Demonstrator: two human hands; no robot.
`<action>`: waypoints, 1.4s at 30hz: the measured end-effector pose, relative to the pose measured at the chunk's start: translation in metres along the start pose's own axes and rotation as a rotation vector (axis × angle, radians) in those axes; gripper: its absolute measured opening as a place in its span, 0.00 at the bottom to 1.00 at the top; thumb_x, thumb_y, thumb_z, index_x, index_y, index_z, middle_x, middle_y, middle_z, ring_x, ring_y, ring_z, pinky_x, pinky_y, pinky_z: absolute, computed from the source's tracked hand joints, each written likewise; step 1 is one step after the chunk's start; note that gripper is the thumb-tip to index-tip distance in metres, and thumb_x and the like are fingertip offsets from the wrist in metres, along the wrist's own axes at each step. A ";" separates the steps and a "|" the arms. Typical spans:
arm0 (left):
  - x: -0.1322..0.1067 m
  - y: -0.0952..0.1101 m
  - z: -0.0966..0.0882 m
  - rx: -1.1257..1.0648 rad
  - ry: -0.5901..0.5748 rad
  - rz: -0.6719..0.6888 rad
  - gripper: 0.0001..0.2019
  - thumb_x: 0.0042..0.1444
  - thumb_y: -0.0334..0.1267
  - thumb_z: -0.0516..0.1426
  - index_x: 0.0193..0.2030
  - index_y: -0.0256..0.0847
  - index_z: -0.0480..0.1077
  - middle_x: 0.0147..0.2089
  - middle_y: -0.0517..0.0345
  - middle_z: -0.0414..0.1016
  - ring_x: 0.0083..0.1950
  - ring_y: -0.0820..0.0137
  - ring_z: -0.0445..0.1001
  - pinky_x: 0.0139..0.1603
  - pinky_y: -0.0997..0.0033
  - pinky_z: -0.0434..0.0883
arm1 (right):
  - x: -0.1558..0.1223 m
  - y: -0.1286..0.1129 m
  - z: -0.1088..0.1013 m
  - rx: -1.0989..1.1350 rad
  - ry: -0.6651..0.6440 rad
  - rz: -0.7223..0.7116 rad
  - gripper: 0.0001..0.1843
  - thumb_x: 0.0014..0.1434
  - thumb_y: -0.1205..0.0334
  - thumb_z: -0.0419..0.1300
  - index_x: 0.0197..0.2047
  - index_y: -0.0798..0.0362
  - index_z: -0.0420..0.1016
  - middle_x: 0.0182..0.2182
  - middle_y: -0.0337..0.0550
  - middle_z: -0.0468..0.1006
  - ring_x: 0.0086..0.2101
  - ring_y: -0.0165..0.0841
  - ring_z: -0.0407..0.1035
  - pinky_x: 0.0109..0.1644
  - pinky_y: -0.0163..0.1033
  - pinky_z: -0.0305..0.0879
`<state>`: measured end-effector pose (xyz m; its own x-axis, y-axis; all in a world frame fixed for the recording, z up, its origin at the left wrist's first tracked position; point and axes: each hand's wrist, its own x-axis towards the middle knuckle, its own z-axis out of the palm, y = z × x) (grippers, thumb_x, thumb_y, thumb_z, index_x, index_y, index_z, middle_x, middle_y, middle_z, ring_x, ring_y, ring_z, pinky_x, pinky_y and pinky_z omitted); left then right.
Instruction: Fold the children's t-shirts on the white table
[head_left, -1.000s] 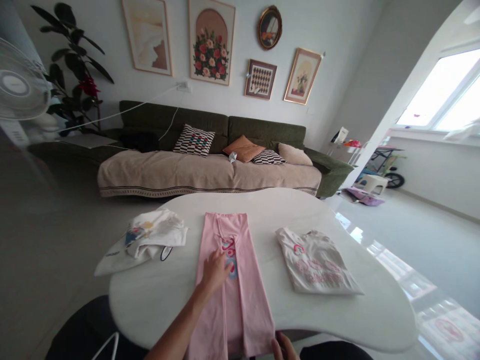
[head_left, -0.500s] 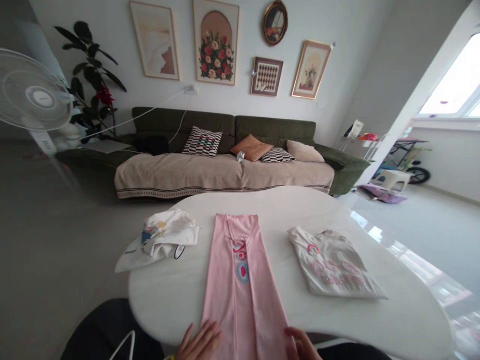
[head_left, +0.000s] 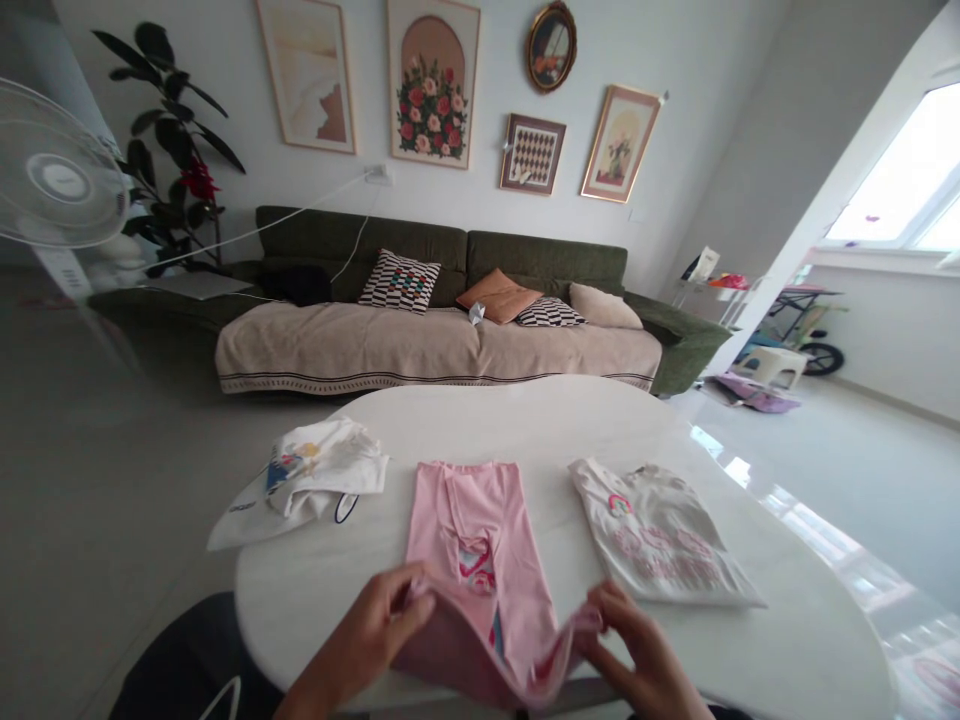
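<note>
A pink garment (head_left: 474,535) lies down the middle of a white oval table (head_left: 525,420), folded into a long strip. My left hand (head_left: 379,630) pinches its near left corner and my right hand (head_left: 637,655) pinches its near right corner. Both hold the near end lifted off the table and carried over the middle of the garment, so the cloth sags between them. A crumpled white shirt with a colourful print (head_left: 311,475) lies to the left. A folded cream shirt with pink lettering (head_left: 660,540) lies to the right.
Beyond the table stands a dark green sofa (head_left: 450,300) with a beige throw and several cushions. A standing fan (head_left: 52,170) and a tall plant (head_left: 176,150) are at the left. A dark seat (head_left: 180,660) sits by the table's near left edge.
My left hand left the middle of the garment and came to its near end. Both hands gripped the near corners and lifted them forward over the garment.
</note>
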<state>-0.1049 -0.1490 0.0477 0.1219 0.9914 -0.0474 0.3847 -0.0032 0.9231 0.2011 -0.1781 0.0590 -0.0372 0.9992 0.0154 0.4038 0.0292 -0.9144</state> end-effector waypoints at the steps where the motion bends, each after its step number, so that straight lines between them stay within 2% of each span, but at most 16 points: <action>1: 0.026 0.010 -0.001 -0.135 0.002 -0.033 0.19 0.45 0.51 0.56 0.41 0.42 0.71 0.37 0.58 0.76 0.42 0.64 0.71 0.43 0.69 0.69 | 0.027 -0.008 -0.001 0.065 -0.024 -0.055 0.16 0.44 0.47 0.59 0.28 0.52 0.73 0.31 0.45 0.73 0.35 0.36 0.67 0.39 0.38 0.65; 2: 0.053 0.016 0.000 -0.278 0.004 -0.076 0.19 0.45 0.50 0.56 0.40 0.40 0.71 0.36 0.57 0.76 0.41 0.64 0.72 0.43 0.69 0.69 | 0.056 -0.013 0.000 0.141 -0.044 -0.066 0.18 0.47 0.47 0.58 0.34 0.53 0.72 0.35 0.46 0.74 0.38 0.36 0.67 0.41 0.37 0.65; 4: 0.103 0.013 0.004 -0.536 0.008 -0.211 0.15 0.46 0.46 0.55 0.38 0.39 0.70 0.34 0.58 0.76 0.40 0.66 0.73 0.42 0.70 0.69 | 0.112 -0.014 0.008 0.249 -0.055 -0.001 0.20 0.46 0.47 0.58 0.35 0.55 0.71 0.32 0.45 0.75 0.37 0.35 0.68 0.39 0.36 0.65; 6: 0.139 0.000 0.009 -0.581 0.004 -0.294 0.13 0.47 0.44 0.54 0.34 0.38 0.70 0.30 0.56 0.76 0.37 0.65 0.74 0.40 0.68 0.70 | 0.157 -0.001 0.023 0.310 -0.050 0.101 0.19 0.45 0.50 0.59 0.35 0.57 0.71 0.30 0.43 0.75 0.33 0.34 0.69 0.36 0.36 0.65; 8: 0.157 -0.016 0.013 -0.569 -0.019 -0.361 0.11 0.45 0.44 0.55 0.29 0.37 0.70 0.26 0.54 0.76 0.35 0.62 0.75 0.38 0.64 0.70 | 0.185 0.018 0.038 0.325 -0.074 0.165 0.16 0.43 0.55 0.59 0.32 0.58 0.71 0.26 0.44 0.75 0.29 0.33 0.69 0.32 0.36 0.66; 10: 0.162 -0.030 0.017 -0.573 -0.055 -0.403 0.10 0.43 0.43 0.58 0.26 0.37 0.70 0.24 0.52 0.76 0.34 0.60 0.76 0.36 0.62 0.71 | 0.198 0.037 0.050 0.328 -0.108 0.204 0.13 0.41 0.59 0.59 0.29 0.60 0.72 0.22 0.44 0.75 0.26 0.33 0.70 0.30 0.37 0.66; 14: 0.162 -0.042 0.017 -0.618 -0.101 -0.397 0.10 0.43 0.43 0.59 0.29 0.38 0.70 0.27 0.52 0.77 0.35 0.61 0.76 0.38 0.63 0.71 | 0.207 0.059 0.054 0.340 -0.140 0.222 0.14 0.41 0.61 0.57 0.32 0.59 0.72 0.22 0.44 0.75 0.25 0.33 0.70 0.30 0.37 0.66; 21: 0.190 -0.042 0.011 -0.626 -0.045 -0.380 0.14 0.44 0.45 0.59 0.33 0.37 0.70 0.29 0.50 0.77 0.36 0.61 0.76 0.36 0.64 0.71 | 0.238 0.065 0.050 0.206 -0.066 0.178 0.20 0.44 0.57 0.53 0.40 0.57 0.71 0.28 0.42 0.76 0.26 0.31 0.68 0.29 0.35 0.64; 27: 0.199 -0.053 0.020 -0.433 0.201 -0.339 0.11 0.45 0.40 0.59 0.34 0.36 0.70 0.28 0.54 0.76 0.38 0.60 0.75 0.37 0.65 0.71 | 0.241 0.074 0.066 -0.087 0.197 0.166 0.21 0.48 0.53 0.51 0.39 0.61 0.70 0.27 0.47 0.74 0.30 0.37 0.68 0.33 0.40 0.63; 30: 0.191 -0.051 0.021 -0.310 0.392 -0.264 0.18 0.47 0.38 0.57 0.45 0.35 0.67 0.42 0.49 0.74 0.50 0.58 0.69 0.48 0.62 0.66 | 0.230 0.066 0.071 -0.214 0.327 0.112 0.27 0.53 0.52 0.47 0.50 0.62 0.64 0.38 0.56 0.73 0.39 0.42 0.68 0.42 0.45 0.62; 32: 0.181 -0.049 0.026 -0.195 0.500 -0.139 0.23 0.49 0.37 0.54 0.53 0.35 0.60 0.54 0.46 0.66 0.59 0.59 0.60 0.56 0.60 0.59 | 0.219 0.058 0.077 -0.275 0.371 0.043 0.27 0.55 0.54 0.45 0.55 0.60 0.58 0.51 0.58 0.65 0.49 0.42 0.63 0.50 0.46 0.57; 34: 0.167 -0.048 0.036 0.044 0.490 0.120 0.24 0.53 0.37 0.51 0.58 0.38 0.57 0.61 0.47 0.58 0.64 0.62 0.51 0.61 0.59 0.52 | 0.204 0.052 0.087 -0.402 0.298 -0.110 0.26 0.57 0.57 0.44 0.58 0.55 0.57 0.59 0.52 0.56 0.57 0.39 0.52 0.58 0.44 0.49; 36: 0.152 -0.051 0.050 0.369 0.348 0.374 0.24 0.54 0.38 0.50 0.59 0.42 0.57 0.62 0.51 0.56 0.65 0.61 0.48 0.62 0.55 0.49 | 0.189 0.051 0.098 -0.600 0.124 -0.276 0.25 0.58 0.58 0.43 0.58 0.50 0.58 0.61 0.44 0.52 0.60 0.37 0.44 0.61 0.46 0.41; 37: 0.146 -0.053 0.056 0.516 0.267 0.439 0.24 0.54 0.41 0.50 0.59 0.44 0.58 0.63 0.52 0.55 0.65 0.59 0.47 0.62 0.52 0.49 | 0.183 0.052 0.102 -0.701 0.039 -0.320 0.25 0.59 0.57 0.43 0.59 0.48 0.57 0.62 0.42 0.51 0.61 0.37 0.41 0.62 0.48 0.39; 39: 0.138 -0.058 0.066 0.707 0.183 0.419 0.24 0.53 0.47 0.52 0.58 0.49 0.60 0.64 0.53 0.54 0.65 0.54 0.46 0.61 0.48 0.48 | 0.176 0.057 0.105 -0.845 -0.041 -0.275 0.25 0.60 0.53 0.41 0.61 0.43 0.52 0.62 0.39 0.49 0.61 0.38 0.39 0.61 0.53 0.39; 42: 0.136 -0.061 0.070 0.843 0.266 0.261 0.28 0.50 0.53 0.53 0.58 0.49 0.60 0.65 0.49 0.51 0.65 0.47 0.43 0.59 0.44 0.49 | 0.177 0.063 0.101 -0.935 0.028 -0.075 0.28 0.60 0.48 0.39 0.63 0.42 0.45 0.64 0.39 0.43 0.62 0.38 0.37 0.59 0.53 0.44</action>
<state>-0.0472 -0.0232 -0.0416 0.1243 0.9429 0.3090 0.9266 -0.2217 0.3036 0.1281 -0.0021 -0.0368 -0.0765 0.9937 0.0820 0.9723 0.0925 -0.2148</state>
